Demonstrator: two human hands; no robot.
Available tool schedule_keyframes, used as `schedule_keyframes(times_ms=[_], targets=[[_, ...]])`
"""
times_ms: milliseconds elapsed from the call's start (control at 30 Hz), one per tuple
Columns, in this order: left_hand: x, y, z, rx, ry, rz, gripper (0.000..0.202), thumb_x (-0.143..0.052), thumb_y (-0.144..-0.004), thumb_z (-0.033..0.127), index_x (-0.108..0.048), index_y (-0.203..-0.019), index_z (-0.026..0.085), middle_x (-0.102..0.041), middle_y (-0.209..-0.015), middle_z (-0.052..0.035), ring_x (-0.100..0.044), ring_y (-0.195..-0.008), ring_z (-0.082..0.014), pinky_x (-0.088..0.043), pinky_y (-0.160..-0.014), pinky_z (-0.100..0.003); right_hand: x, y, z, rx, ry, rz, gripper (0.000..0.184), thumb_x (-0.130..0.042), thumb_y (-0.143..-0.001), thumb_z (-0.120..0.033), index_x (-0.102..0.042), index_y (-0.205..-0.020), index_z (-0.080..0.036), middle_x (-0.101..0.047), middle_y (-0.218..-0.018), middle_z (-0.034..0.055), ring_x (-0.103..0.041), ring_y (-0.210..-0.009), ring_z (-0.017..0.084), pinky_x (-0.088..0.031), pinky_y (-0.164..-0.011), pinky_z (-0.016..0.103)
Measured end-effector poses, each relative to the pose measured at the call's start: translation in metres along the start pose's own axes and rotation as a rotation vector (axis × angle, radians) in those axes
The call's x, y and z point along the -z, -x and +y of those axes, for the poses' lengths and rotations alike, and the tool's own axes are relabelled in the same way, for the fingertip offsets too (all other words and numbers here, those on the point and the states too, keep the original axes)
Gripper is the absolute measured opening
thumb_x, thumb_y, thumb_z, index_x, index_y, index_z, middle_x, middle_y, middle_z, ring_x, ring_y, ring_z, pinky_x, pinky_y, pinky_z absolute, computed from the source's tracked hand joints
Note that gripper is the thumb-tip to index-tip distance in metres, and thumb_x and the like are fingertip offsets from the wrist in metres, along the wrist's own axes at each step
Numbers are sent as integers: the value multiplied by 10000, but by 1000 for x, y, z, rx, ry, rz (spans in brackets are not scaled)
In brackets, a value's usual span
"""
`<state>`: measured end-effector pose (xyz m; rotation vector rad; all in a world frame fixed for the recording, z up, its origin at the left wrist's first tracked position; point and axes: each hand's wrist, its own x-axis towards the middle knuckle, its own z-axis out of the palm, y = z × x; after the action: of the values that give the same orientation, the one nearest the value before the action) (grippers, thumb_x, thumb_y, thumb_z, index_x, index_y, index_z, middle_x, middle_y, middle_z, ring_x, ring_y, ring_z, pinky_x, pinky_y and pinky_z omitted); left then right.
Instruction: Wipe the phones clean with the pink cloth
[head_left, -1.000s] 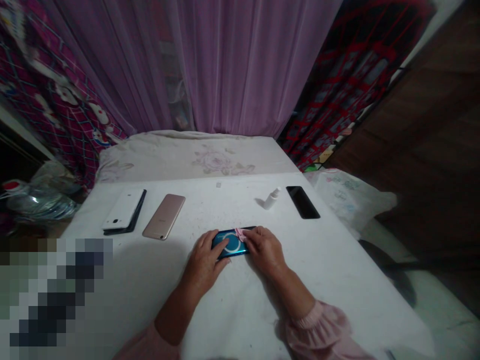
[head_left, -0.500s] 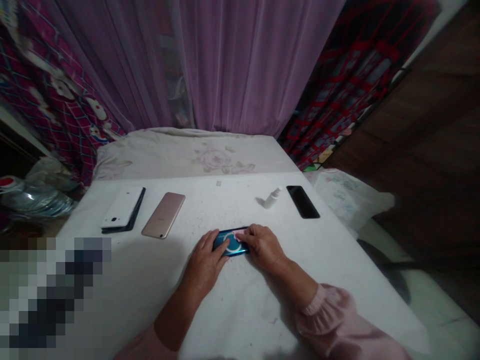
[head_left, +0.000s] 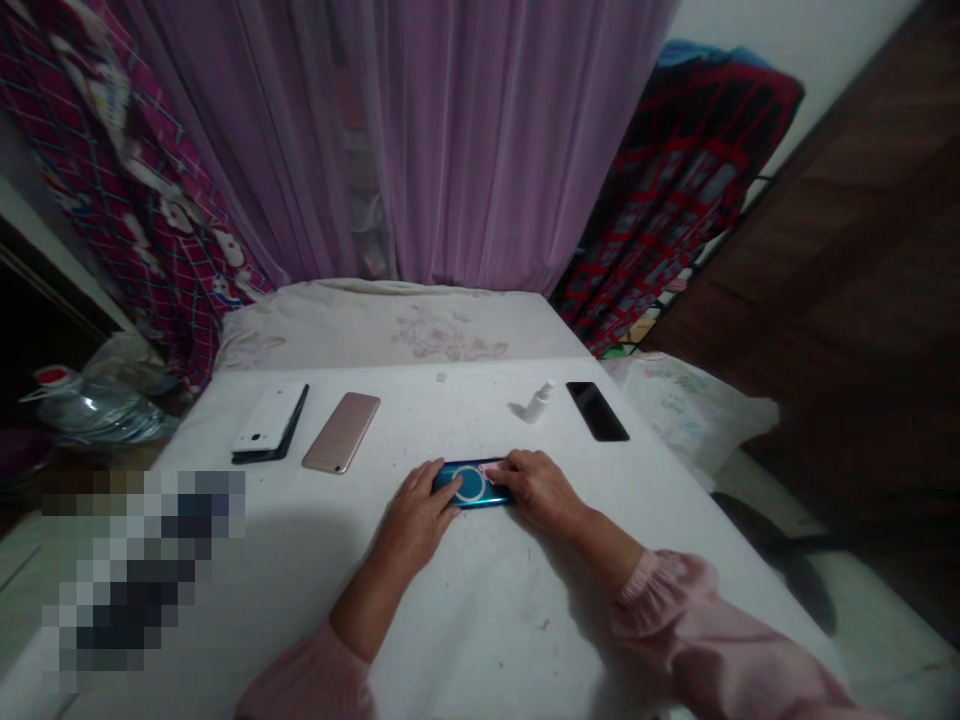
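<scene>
A blue phone [head_left: 470, 484] with a pale ring on its back lies sideways on the white-covered table. My left hand [head_left: 420, 512] grips its left end, the thumb resting on the back near the ring. At the other end, my right hand [head_left: 541, 490] presses a small pink cloth [head_left: 491, 468] against the phone's back; its fingers are closed over the cloth. The phone's right end is partly hidden under that hand.
To the left lie a rose-gold phone [head_left: 342, 432] and a white phone [head_left: 266, 418] on a dark one. A small white spray bottle [head_left: 538, 402] and a black phone [head_left: 598, 411] are at the right. A water jug [head_left: 97, 405] stands off the table's left side.
My right hand has slid slightly to the right along the phone with the pink cloth, leaving the ring more exposed. My left hand keeps its grip. The camera view has shifted slightly.
</scene>
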<state>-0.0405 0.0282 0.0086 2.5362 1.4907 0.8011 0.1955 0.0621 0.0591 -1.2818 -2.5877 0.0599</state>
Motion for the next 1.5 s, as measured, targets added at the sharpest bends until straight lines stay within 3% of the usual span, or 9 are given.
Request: schedule_keyframes(times_ms=[133,300,433,600,767,1067,1200,1333,1500], targets=[[-4,1,-3,-33,-17,14,416,-648,-871,208,-596,-1283,241,-507,-1405,-137,-502,-1267,-307,-447,-1034,-509,-6,22,10,-98,-272,215,301,-476,-932,-194,-726,-1084,-265,-639,-843,50,-597,-735,155,-458,-672,261],[0,3,0,-87,-85,79,366,-591,-901,191,-595,-1267,212,-486,-1432,-144,-450,-1321,-322,-385,-1070,-577,-21,4,1,-390,-769,486,233,-523,-855,-332,-712,-892,-201,-663,-880,59,-616,-858,204,-489,-793,333],[5,3,4,-212,-75,144,298,-516,-922,138,-628,-1197,174,-647,-1221,-116,-576,-1179,-252,-466,-1038,-486,-29,-19,0,-635,-1003,507,249,-562,-749,-393,-663,-854,-191,-660,-758,25,-599,-737,196,-487,-697,324],[3,3,5,-270,-106,179,238,-467,-959,150,-671,-1082,155,-707,-1044,-98,-659,-983,-210,-564,-910,-396,-30,-32,4,-647,-1121,455,321,-579,-679,-420,-613,-898,-187,-541,-554,-43,-491,-487,144,-390,-463,257],[0,2,5,-275,-120,188,246,-448,-966,140,-667,-1075,121,-708,-1049,-113,-655,-1000,-225,-569,-896,-398,-20,-32,8,-640,-1198,434,352,-589,-637,-395,-620,-918,-186,-578,-606,-29,-498,-493,129,-406,-475,255],[4,3,11,-211,-81,133,260,-460,-947,128,-646,-1126,156,-692,-1091,-101,-639,-1046,-224,-553,-936,-406,-18,-25,-3,-524,-1132,420,108,-579,-673,-316,-561,-698,-212,-650,-734,6,-600,-754,186,-490,-765,332],[4,6,9,-198,-81,126,271,-463,-944,136,-641,-1149,147,-683,-1146,-109,-630,-1089,-236,-545,-961,-413,-22,3,-11,-300,-760,306,96,-474,-739,-203,-569,-738,-213,-668,-808,35,-601,-788,191,-470,-805,345],[7,6,10,-170,-60,97,276,-474,-944,154,-628,-1173,164,-660,-1228,-107,-599,-1171,-241,-535,-980,-419,-15,24,-18,-90,-462,266,93,-511,-784,-213,-582,-844,-208,-676,-1053,80,-603,-976,212,-363,-1013,423],[14,-1,13,-159,-15,43,225,-531,-934,175,-633,-1135,173,-677,-1194,-100,-618,-1139,-243,-543,-962,-425,-14,16,-31,-238,-198,281,249,-621,-827,-347,-629,-995,-164,-666,-850,89,-583,-781,232,-447,-819,407]])
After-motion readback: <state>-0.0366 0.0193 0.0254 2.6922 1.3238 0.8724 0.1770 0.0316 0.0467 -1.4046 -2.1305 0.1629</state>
